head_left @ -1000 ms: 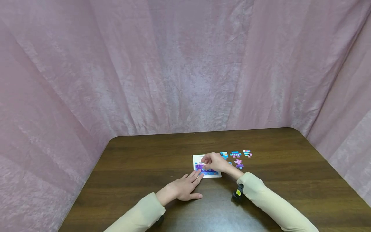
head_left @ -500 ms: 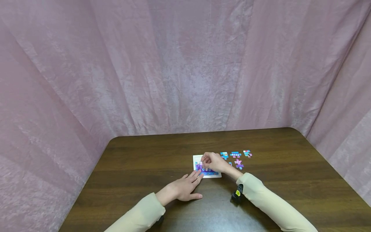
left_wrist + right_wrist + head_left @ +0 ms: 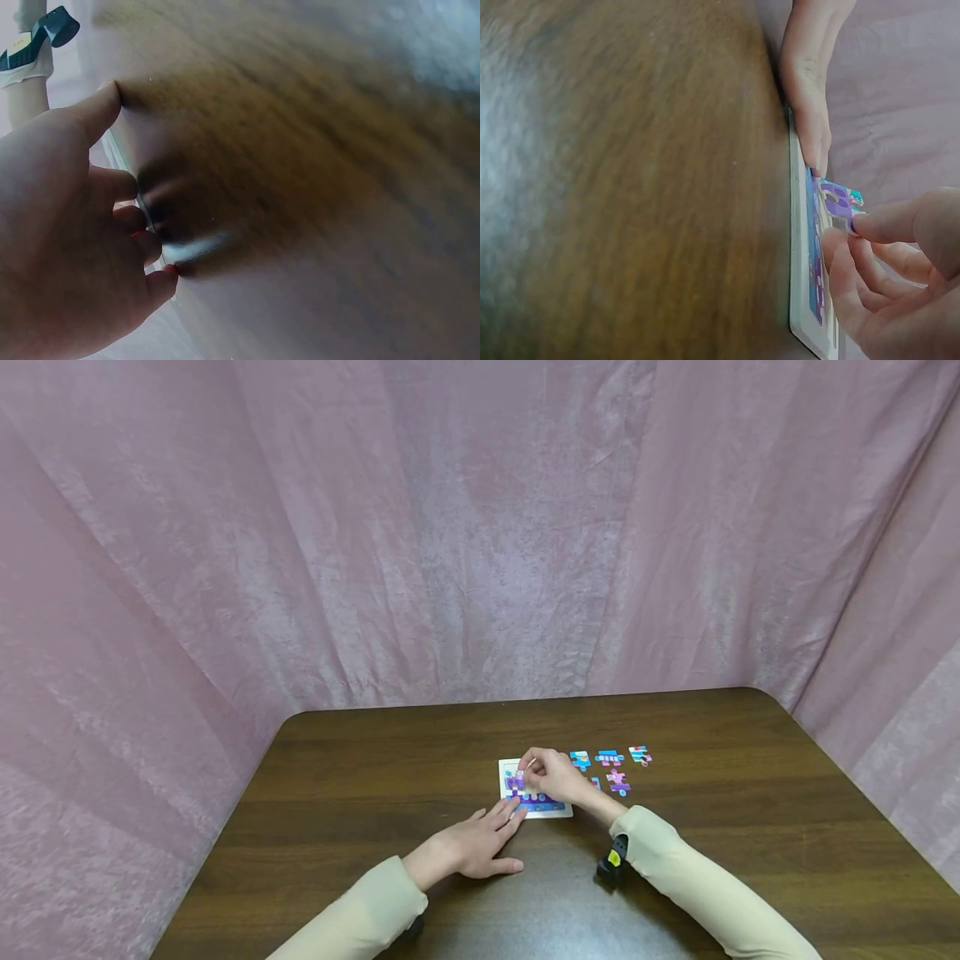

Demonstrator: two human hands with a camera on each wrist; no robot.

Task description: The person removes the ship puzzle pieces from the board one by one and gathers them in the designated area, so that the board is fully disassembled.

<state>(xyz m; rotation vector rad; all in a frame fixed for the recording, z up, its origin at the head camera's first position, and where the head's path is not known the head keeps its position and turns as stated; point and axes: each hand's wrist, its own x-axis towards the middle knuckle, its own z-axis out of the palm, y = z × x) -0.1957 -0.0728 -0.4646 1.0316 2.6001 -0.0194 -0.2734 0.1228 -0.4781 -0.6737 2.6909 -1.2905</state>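
A white-rimmed jigsaw tray (image 3: 551,816) lies on the table, its lower part filled with blue and purple pieces. My right hand (image 3: 558,777) is over it, thumb and fingers pinching a purple jigsaw piece (image 3: 837,198). In the right wrist view that piece stands tilted up from the tray. My left hand (image 3: 480,845) lies palm down with fingers spread, its fingertips on the tray's near left corner. The left wrist view shows this hand (image 3: 67,232) from the thumb side, with the tray mostly hidden behind it. The right hand covers the tray's right part.
Several loose jigsaw pieces lie right of the tray, among them a blue one (image 3: 581,760), a striped one (image 3: 640,755) and a pink-purple one (image 3: 618,782). Another is partly behind the right wrist. Brown wooden table (image 3: 360,777); pink curtains (image 3: 480,568) hang behind it.
My right hand has lifted slightly, and the purple piece it pinches now tilts up at the tray's left side. The left hand has stayed in place.
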